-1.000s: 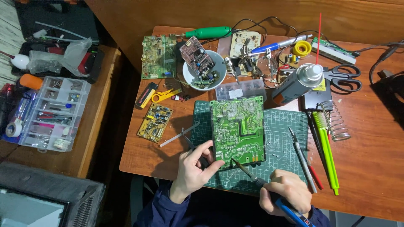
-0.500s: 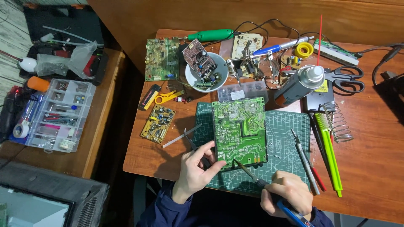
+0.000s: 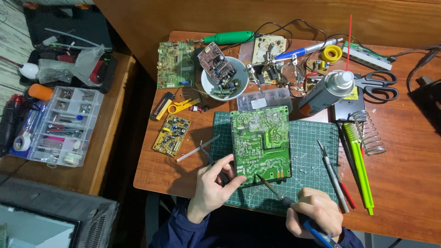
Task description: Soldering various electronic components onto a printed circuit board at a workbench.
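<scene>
A large green circuit board [image 3: 261,143] lies solder side up on a green cutting mat [image 3: 305,151]. My left hand [image 3: 213,188] grips the board's near left corner, thumb on its lower edge. My right hand [image 3: 314,213] holds a blue-handled soldering iron [image 3: 280,196] like a pen. Its tip touches the board near the bottom edge, right of my left thumb. Metal tweezers [image 3: 202,149] lie just left of the board, beside my left hand.
A small yellow board [image 3: 171,135], a white bowl [image 3: 209,89] holding a board, a spray can [image 3: 325,93], scissors [image 3: 376,85], a coiled iron stand [image 3: 367,133], and green and red tools [image 3: 358,160] crowd the wooden desk [image 3: 404,183]. A clear parts organizer [image 3: 59,126] sits on the left side table.
The view has shifted slightly. Both hands stay in place, with the iron tip still at the board's near edge.
</scene>
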